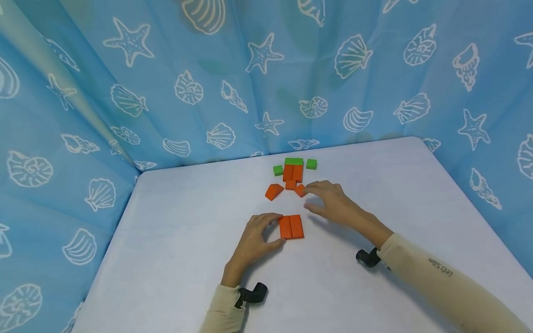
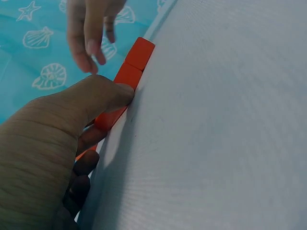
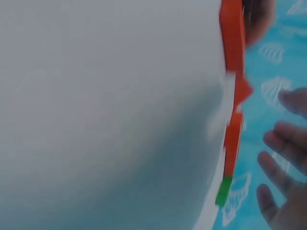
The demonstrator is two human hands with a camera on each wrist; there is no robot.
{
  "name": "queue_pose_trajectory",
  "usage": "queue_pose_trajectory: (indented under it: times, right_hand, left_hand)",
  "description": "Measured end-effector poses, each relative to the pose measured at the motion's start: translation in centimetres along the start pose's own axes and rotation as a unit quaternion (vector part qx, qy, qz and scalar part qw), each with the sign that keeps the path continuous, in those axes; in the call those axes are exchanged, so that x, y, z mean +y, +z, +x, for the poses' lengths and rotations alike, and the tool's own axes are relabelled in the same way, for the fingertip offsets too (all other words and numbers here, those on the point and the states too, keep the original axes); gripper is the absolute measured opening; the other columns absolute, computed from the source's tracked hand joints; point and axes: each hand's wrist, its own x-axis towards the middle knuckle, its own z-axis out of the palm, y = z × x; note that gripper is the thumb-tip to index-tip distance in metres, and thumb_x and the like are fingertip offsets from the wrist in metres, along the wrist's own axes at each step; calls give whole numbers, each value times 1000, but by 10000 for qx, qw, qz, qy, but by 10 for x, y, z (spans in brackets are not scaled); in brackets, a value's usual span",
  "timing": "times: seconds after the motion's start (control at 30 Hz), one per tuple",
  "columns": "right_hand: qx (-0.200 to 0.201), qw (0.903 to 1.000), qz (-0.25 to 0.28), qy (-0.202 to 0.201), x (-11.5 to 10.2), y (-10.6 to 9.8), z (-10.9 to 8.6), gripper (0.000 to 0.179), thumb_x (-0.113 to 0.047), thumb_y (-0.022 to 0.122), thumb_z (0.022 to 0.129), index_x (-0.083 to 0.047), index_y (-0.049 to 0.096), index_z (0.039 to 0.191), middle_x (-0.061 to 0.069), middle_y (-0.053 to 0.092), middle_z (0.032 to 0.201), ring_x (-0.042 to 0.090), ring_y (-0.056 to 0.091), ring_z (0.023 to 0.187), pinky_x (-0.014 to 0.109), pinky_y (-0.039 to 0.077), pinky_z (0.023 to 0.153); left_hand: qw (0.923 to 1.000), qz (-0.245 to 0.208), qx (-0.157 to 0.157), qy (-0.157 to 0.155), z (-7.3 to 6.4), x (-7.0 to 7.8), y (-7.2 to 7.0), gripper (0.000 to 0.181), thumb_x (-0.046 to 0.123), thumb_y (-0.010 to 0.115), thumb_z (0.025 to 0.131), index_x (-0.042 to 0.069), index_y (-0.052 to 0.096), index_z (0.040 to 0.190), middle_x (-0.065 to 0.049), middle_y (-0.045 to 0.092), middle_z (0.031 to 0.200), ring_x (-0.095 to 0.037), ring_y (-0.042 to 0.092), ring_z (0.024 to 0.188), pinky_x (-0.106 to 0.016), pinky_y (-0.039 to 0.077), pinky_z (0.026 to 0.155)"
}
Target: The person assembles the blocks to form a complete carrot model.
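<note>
Left hand [image 1: 255, 237]: nearer orange block [image 1: 285, 227] pinched by its ends
Orange pair [image 1: 293, 227]: laid right of that hand, pointed lengthwise-ish at table's [image 1: 175, 240] far edge
Right hand [image 1: 333, 202]: nothing gripped, fingers parted, bit farther off

"Lets Slim" [image 1: 440, 267] on right sleeve [image 1: 458, 292]

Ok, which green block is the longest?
The middle block, at the far end of two orange blocks; the left green block and right green block are both shorter.
</note>
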Motion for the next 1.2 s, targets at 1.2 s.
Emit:
queue_pose_trajectory:
  times: [1.2]
  right_hand:
    - [-479, 9913, -1063, 613, 52, -16, 45, 36, -28, 73, 92, -8, 71, 122, 12, 56, 140, 39, 41, 132, 63, 30, 98]
  left_hand:
    - [10000, 50, 31, 43, 1, 1, -1, 56, 34, 76, 86, 23, 58, 138, 4, 56, 140, -20, 47, 125, -44, 39, 107]
